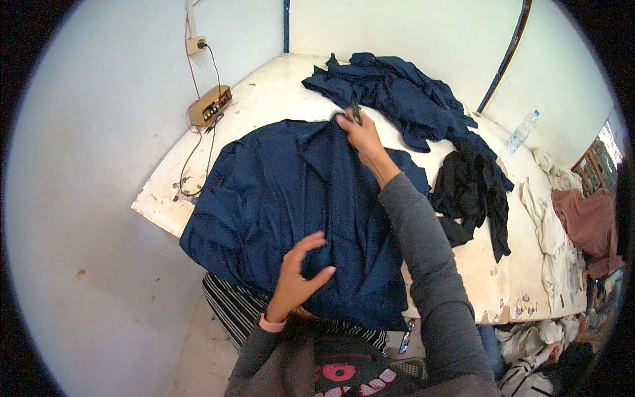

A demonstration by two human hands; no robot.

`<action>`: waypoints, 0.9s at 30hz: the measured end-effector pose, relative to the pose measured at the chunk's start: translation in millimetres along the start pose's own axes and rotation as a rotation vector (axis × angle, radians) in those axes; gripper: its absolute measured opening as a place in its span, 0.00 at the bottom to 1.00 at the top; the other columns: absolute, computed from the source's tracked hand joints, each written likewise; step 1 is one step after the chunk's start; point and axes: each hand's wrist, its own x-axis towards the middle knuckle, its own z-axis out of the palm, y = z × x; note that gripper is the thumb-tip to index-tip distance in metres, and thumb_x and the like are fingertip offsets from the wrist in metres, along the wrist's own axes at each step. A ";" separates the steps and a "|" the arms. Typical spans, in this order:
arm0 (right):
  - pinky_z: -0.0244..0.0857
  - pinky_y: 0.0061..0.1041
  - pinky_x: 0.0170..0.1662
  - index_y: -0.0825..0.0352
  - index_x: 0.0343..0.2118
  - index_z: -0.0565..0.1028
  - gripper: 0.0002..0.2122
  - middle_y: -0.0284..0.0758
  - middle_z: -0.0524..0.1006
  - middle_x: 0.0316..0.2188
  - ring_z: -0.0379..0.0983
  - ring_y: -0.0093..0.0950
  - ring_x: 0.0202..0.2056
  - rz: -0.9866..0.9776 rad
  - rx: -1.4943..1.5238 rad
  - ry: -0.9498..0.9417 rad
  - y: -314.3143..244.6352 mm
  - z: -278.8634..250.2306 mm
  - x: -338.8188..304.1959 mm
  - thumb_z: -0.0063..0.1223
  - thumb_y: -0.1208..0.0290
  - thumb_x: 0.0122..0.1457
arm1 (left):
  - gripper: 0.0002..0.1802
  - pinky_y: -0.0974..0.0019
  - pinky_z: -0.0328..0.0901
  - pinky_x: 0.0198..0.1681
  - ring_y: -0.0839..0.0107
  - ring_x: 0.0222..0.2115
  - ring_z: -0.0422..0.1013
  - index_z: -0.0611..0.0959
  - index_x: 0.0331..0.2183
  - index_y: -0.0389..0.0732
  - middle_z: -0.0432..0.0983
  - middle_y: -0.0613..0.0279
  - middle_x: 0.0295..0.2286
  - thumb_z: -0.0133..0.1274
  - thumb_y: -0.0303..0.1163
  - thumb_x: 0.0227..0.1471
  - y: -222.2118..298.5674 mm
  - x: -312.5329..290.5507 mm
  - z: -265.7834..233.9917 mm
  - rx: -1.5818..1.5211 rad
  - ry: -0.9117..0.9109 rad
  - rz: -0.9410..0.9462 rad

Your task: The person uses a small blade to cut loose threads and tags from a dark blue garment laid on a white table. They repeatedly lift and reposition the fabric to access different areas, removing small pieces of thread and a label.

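A large navy blue garment (278, 192) is spread over the near part of the white table, and its near edge hangs down over the table's front. At its far edge my right hand (364, 135) is closed, the thumb and fingers pinching the cloth. A small dark tool (356, 111), perhaps thread snips, sticks up from the same hand; its kind is too blurred to tell. Over the lower middle of the garment, my left hand (297, 278) is open, with thumb and fingers apart and nothing between them.
More navy garments (397, 92) lie heaped at the back of the white table (486, 284), with a black cloth (466, 192) to their right. A plastic bottle (522, 132) lies farther right, near white cloths (546, 225). A corded brown radio-like box (210, 106) sits at the left wall.
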 end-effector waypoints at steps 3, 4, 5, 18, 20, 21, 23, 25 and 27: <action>0.65 0.22 0.42 0.68 0.45 0.78 0.16 0.30 0.78 0.36 0.71 0.21 0.37 -0.075 -0.103 -0.648 -88.5 31.1 -61.2 0.62 0.61 0.61 | 0.44 0.53 0.55 0.66 0.57 0.63 0.61 0.65 0.64 0.39 0.60 0.52 0.65 0.64 0.46 0.53 -3.2 -20.4 -33.1 -0.413 0.228 -0.016; 0.68 0.23 0.47 0.67 0.45 0.80 0.14 0.32 0.81 0.40 0.75 0.22 0.41 -0.207 -0.219 -0.959 -103.0 23.4 -72.1 0.63 0.63 0.61 | 0.48 0.53 0.54 0.66 0.56 0.63 0.60 0.59 0.66 0.40 0.57 0.51 0.66 0.59 0.53 0.54 7.9 -17.0 -37.2 -0.532 0.280 -0.055; 0.68 0.24 0.54 0.68 0.44 0.81 0.13 0.35 0.82 0.45 0.76 0.25 0.47 -0.225 -0.069 -1.163 -109.7 18.1 -87.5 0.65 0.67 0.59 | 0.53 0.53 0.53 0.67 0.55 0.64 0.60 0.54 0.69 0.41 0.54 0.49 0.67 0.55 0.61 0.55 19.2 -13.6 -41.8 -0.649 0.334 -0.092; 0.67 0.33 0.59 0.61 0.51 0.80 0.20 0.37 0.72 0.62 0.74 0.38 0.57 -0.096 -0.992 -0.566 15.1 -103.4 -160.5 0.67 0.66 0.54 | 0.10 0.61 0.64 0.55 0.73 0.47 0.69 0.74 0.45 0.47 0.72 0.70 0.42 0.52 0.38 0.65 -5.4 -49.1 -87.4 -0.805 0.484 -0.431; 0.66 0.31 0.60 0.65 0.50 0.80 0.23 0.36 0.72 0.61 0.72 0.36 0.59 0.057 -0.673 -0.479 34.7 -145.4 -154.7 0.71 0.70 0.49 | 0.15 0.55 0.64 0.58 0.65 0.47 0.72 0.76 0.51 0.45 0.75 0.65 0.45 0.53 0.35 0.64 0.9 -52.4 -84.9 -0.767 0.365 -0.421; 0.65 0.31 0.61 0.67 0.50 0.80 0.22 0.36 0.74 0.60 0.72 0.35 0.59 0.082 -0.726 -0.448 33.9 -158.5 -150.3 0.70 0.72 0.49 | 0.18 0.56 0.63 0.59 0.65 0.48 0.72 0.74 0.54 0.44 0.75 0.64 0.47 0.53 0.33 0.64 8.4 -54.9 -85.3 -0.689 0.209 -0.444; 0.61 0.30 0.65 0.74 0.49 0.78 0.22 0.38 0.74 0.60 0.69 0.33 0.61 0.116 -0.739 -0.319 35.9 -192.2 -147.9 0.67 0.81 0.48 | 0.25 0.57 0.63 0.60 0.66 0.51 0.71 0.71 0.60 0.42 0.74 0.62 0.53 0.53 0.30 0.63 31.5 -51.5 -86.6 -0.539 -0.124 -0.493; 0.59 0.30 0.65 0.75 0.51 0.77 0.23 0.39 0.73 0.61 0.69 0.33 0.61 0.138 -0.697 -0.208 41.3 -229.3 -148.7 0.65 0.84 0.48 | 0.24 0.66 0.68 0.50 0.71 0.44 0.74 0.75 0.57 0.39 0.79 0.60 0.47 0.58 0.29 0.60 60.5 -37.0 -94.0 -0.194 -0.312 -0.580; 0.62 0.31 0.63 0.72 0.52 0.77 0.24 0.37 0.73 0.61 0.70 0.33 0.61 0.111 -0.694 -0.175 48.2 -245.6 -147.6 0.66 0.82 0.50 | 0.17 0.72 0.69 0.40 0.76 0.36 0.77 0.83 0.48 0.37 0.84 0.61 0.37 0.62 0.32 0.58 69.0 -37.1 -100.4 0.073 -0.319 -0.622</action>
